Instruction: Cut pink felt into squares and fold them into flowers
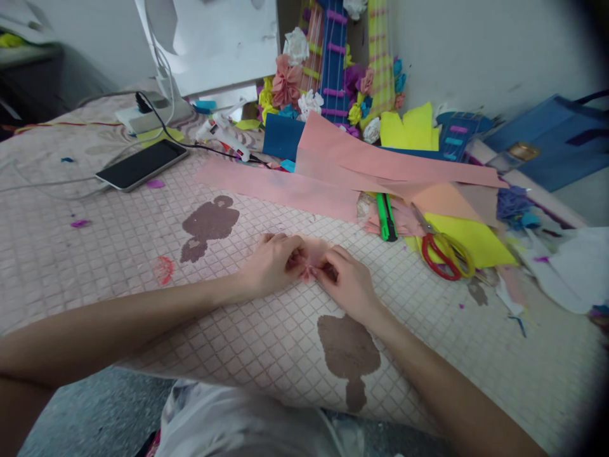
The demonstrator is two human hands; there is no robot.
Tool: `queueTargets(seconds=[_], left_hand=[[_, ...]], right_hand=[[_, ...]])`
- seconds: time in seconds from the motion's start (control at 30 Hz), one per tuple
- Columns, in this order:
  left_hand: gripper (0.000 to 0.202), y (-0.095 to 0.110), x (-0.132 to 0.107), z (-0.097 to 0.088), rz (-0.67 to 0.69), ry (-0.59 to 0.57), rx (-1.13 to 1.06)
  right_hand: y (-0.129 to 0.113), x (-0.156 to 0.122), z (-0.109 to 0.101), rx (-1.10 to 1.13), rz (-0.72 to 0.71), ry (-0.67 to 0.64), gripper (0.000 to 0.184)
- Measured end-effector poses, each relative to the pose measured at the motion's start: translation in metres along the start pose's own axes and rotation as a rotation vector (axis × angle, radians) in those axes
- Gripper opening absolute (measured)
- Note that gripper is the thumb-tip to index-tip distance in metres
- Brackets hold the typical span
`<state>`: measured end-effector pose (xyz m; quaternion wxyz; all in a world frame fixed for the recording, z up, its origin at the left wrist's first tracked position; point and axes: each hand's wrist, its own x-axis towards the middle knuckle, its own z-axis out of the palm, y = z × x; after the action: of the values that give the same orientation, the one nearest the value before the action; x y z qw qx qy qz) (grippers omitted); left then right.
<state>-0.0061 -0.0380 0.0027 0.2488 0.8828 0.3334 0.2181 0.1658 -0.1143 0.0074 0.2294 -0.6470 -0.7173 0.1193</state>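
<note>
Both left hand [272, 265] and right hand [351, 284]: fingers pinched on gathered pink paper [314, 247] | paper between them, at the bench [266, 336] | cutter [386, 217], scissors [434, 238] off right | risk: tearing, if tugged unevenly; folds springing open, if pinch loosens

Tablecloth [280, 346] open between left forearm [157, 311] and right forearm [438, 381], back to near edge
Beyond left hand [271, 260], wide flat run to phone [143, 165]
Ahead of both hands only narrow band, then pink strips [285, 189] across way, glue gun [228, 139] behind
From my spot, past right hand [349, 282] tighter: green cutter [386, 217], red-and-yellow scissors [436, 238] in path; nearer, beside right forearm, way through
</note>
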Motion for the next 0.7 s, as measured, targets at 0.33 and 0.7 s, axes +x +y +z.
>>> queueTargets(seconds=[0.33, 0.7], left_hand=[[0.003, 0.003, -0.003, -0.003, 0.033, -0.015, 0.038], [0.010, 0.005, -0.007, -0.010, 0.069, -0.089, 0.112]], right_hand=[[0.002, -0.004, 0.003, -0.038, -0.081, 0.033, 0.007], [-0.004, -0.006, -0.001, -0.008, -0.053, -0.013, 0.005]])
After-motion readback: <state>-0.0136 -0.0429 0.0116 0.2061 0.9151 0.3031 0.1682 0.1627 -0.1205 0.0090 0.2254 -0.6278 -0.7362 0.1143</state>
